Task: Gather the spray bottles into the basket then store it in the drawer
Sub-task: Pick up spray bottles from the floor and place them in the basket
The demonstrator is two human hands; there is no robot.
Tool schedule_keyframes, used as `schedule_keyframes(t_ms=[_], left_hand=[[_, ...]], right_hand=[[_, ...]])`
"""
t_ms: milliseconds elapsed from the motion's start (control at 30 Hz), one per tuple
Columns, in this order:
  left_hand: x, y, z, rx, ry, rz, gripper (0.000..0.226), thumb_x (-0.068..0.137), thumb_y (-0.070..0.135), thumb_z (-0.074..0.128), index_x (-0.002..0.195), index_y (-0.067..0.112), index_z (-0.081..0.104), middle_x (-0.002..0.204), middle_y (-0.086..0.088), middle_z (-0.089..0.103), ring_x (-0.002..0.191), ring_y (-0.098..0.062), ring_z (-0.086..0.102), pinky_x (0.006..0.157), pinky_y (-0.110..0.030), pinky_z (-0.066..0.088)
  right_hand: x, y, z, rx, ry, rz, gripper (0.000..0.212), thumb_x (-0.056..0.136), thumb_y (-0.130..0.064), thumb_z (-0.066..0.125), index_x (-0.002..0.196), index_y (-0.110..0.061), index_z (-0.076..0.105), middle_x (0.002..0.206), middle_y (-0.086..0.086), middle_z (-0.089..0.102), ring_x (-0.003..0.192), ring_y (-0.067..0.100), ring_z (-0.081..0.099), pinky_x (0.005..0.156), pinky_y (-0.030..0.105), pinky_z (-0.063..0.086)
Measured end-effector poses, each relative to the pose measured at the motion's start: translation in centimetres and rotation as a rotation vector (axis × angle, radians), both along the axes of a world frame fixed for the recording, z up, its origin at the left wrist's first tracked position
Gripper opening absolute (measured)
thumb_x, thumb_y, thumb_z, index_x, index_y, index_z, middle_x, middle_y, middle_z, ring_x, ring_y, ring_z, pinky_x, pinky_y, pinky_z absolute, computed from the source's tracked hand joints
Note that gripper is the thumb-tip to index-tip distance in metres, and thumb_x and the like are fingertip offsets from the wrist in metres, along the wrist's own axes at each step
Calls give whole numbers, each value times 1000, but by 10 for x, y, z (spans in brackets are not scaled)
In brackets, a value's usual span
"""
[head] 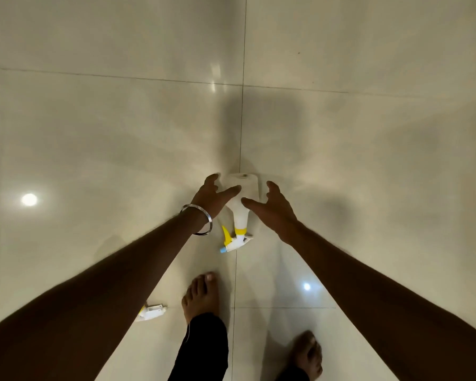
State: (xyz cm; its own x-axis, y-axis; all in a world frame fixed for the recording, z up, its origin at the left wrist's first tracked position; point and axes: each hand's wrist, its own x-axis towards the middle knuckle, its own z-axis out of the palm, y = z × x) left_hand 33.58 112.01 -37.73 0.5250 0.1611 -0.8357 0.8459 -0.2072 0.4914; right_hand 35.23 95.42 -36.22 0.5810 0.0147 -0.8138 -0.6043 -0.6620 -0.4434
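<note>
Far left, a ceiling light reflection (29,199) glares off the glossy tile floor (94,119). Low down, a 2nd spray head (150,312) — white w/ a bit of yellow — pokes out from under the left forearm; the rest of that bottle is hidden. Left hand (212,195), metal bangle (201,220) at the wrist, is spread w/ fingers apart, thumb over the upper left side of the spray bottle (242,204); can't tell if it touches. The bottle lies on the floor btwn both hands, white body pointing away, yellow-collared trigger head toward the person, blue nozzle tip lower left. Right hand (275,210) is spread too, fingers loosely bent, just beside the bottle's right edge — gripping nothing. Below, two bare feet: left foot (202,296), right foot (308,353).
</note>
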Motion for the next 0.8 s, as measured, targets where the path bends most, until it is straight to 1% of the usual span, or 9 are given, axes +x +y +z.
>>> schedule_keyframes(t_ms=[133, 233, 300, 367, 433, 500, 567, 667, 800], left_hand=[[9, -5, -28, -93, 1, 92, 83, 76, 41, 77, 144, 23, 34, 133, -1, 52, 112, -18, 53, 92, -33, 47], [10, -8, -36, -130, -10, 137, 70, 74, 35, 80, 134, 22, 46, 119, 4, 56, 92, -6, 57, 73, -30, 52], [12, -6, -34, -195, 20, 179, 65, 74, 31, 80, 131, 23, 50, 121, 2, 59, 97, -11, 60, 75, -35, 55], [14, -5, -24, -300, 70, 187, 56, 73, 39, 79, 124, 27, 58, 120, 2, 64, 109, -20, 62, 86, -42, 56], [15, -4, -5, -414, 125, 279, 44, 71, 55, 73, 108, 31, 68, 107, 4, 71, 105, -21, 66, 83, -40, 57], [18, 0, 13, -485, 198, 462, 50, 76, 65, 63, 105, 25, 68, 106, 0, 71, 103, -24, 67, 80, -43, 58], [21, 4, 32, -550, 253, 557, 65, 80, 69, 53, 115, 15, 64, 113, -7, 69, 105, -29, 66, 82, -49, 56], [22, 5, 68, -754, 319, 517, 72, 82, 72, 45, 118, 14, 65, 112, -7, 71, 97, -25, 70, 79, -43, 57], [19, 0, 117, -925, 359, 424, 72, 81, 67, 52, 126, 12, 64, 121, -12, 66, 105, -27, 66, 90, -40, 53]], right_hand=[[4, 10, -32, 125, 45, -109, 88, 78, -46, 79, 149, -21, 35, 136, 2, 57, 123, 24, 57, 97, 33, 49], [-2, 17, -44, 167, 28, -130, 76, 78, -43, 79, 141, -19, 45, 130, 2, 61, 119, 24, 60, 101, 42, 51], [-4, 17, -41, 159, -2, -135, 76, 77, -41, 80, 141, -19, 45, 130, 2, 61, 118, 23, 61, 100, 42, 52], [-3, 12, -33, 139, -77, -81, 78, 75, -38, 83, 140, -19, 45, 124, -3, 60, 114, 20, 59, 93, 33, 53], [-6, 4, -17, 123, -183, -11, 81, 72, -34, 85, 140, -21, 44, 119, -7, 54, 109, 14, 55, 80, 19, 46], [-11, -4, 4, 145, -291, 67, 86, 70, -30, 86, 143, -22, 41, 129, -4, 49, 114, 10, 49, 84, 19, 43], [-16, -10, 32, 183, -404, 144, 88, 69, -26, 85, 144, -21, 40, 139, 0, 45, 122, 14, 48, 92, 28, 48], [-20, -16, 77, 153, -587, 345, 83, 70, -22, 80, 144, -19, 42, 143, 1, 43, 127, 18, 47, 95, 39, 53], [-35, -23, 137, 61, -730, 509, 80, 76, -19, 76, 148, -22, 41, 154, 5, 38, 138, 24, 39, 95, 33, 55]])
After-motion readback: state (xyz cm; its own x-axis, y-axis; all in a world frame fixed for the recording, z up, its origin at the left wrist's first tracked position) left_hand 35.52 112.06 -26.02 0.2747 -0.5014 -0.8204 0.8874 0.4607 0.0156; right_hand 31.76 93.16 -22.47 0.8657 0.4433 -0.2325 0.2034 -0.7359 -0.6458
